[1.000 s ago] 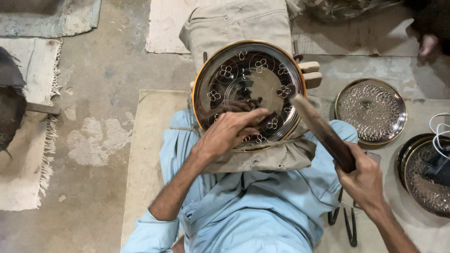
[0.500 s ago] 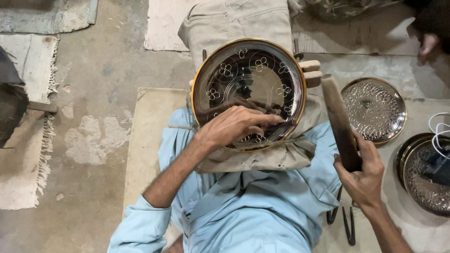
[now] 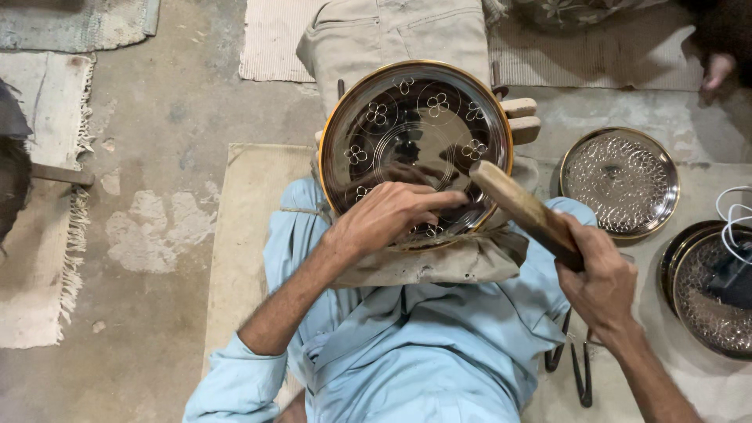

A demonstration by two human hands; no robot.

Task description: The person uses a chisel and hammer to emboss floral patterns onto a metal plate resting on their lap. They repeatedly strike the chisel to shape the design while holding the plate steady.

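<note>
Two hands work: your left [image 3: 392, 215] pinches something I cannot make out against the half-flowered plate [image 3: 415, 149], your right [image 3: 599, 278] grips a mallet [image 3: 525, 211] raised beside it.

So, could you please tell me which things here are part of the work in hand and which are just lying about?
In use:
- engraved round tray
- wooden mallet, in the right hand
- left hand, resting on the tray
- cloth pad under the tray

Lying about:
- patterned plate
- dark dish
- tongs
- white cable
</note>
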